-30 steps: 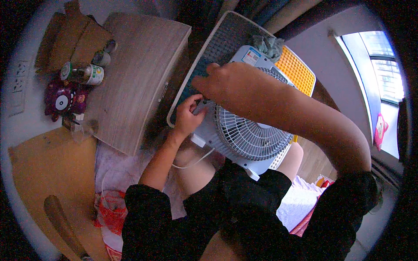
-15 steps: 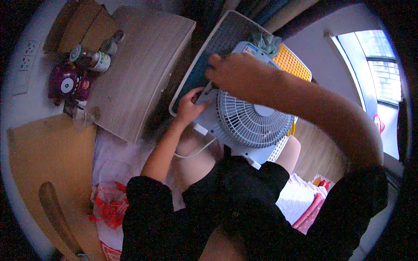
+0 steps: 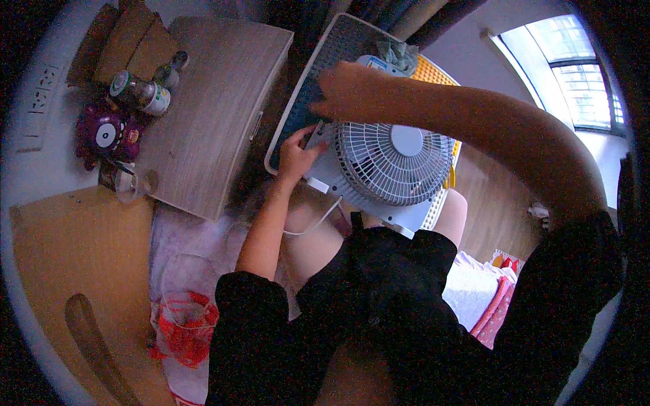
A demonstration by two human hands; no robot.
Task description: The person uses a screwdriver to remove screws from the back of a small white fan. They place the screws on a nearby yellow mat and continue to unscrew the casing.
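Observation:
A pale grey fan point(image 3: 399, 177) with a round white grille lies tilted over my knees, against a board point(image 3: 306, 101) with a textured teal and yellow surface. My left hand point(image 3: 296, 157) grips the fan's left edge, its thumb on the front panel. My right forearm crosses above the grille. My right hand point(image 3: 349, 93) is just above that same edge with its fingers curled together; what they hold, if anything, is hidden. From the fan's lower side a white cord point(image 3: 317, 223) loops down by my leg.
A wooden cabinet point(image 3: 210, 101) stands at the left, with jars point(image 3: 145, 95), a purple toy point(image 3: 108, 132) and a cardboard box point(image 3: 135, 51). A crumpled clear bag point(image 3: 398, 57) sits by the board. A red-and-clear bag point(image 3: 186, 325) lies lower left, near a wooden chair point(image 3: 81, 250).
My right hand has shifted slightly toward the fan's left edge, its fingers still curled. The view has turned a little. My left hand keeps its grip on the fan.

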